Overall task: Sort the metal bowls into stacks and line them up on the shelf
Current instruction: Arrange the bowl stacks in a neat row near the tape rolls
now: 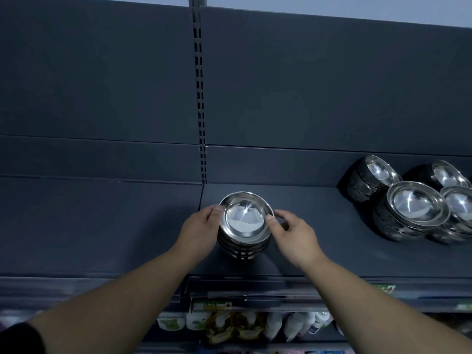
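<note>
1. Centrally, a stack of bowls (244, 226) is seen on the dark shelf (102, 226), near the front edge and just right of the seam between two shelf boards. The stack is upright, and the shiny inside of the top bowl faces up.
2. The stack is held on its left side by the left hand (199, 232). The thumb is laid on the rim of the top bowl and the fingers are curled round the side.
3. The stack is held on its right side by the right hand (293, 235). The thumb is set against the rim and the fingers are curled toward the far side.
4. Four other stacks (413, 208) are grouped at the right end of the same shelf, well apart from the held stack. Two are placed at the back and two in front, close together.
5. A slotted post (200, 98) is fixed upright in the back panel (319, 85), behind the held stack.
6. Below the shelf, a label strip (212, 306) and blurred packets (229, 325) are visible.
</note>
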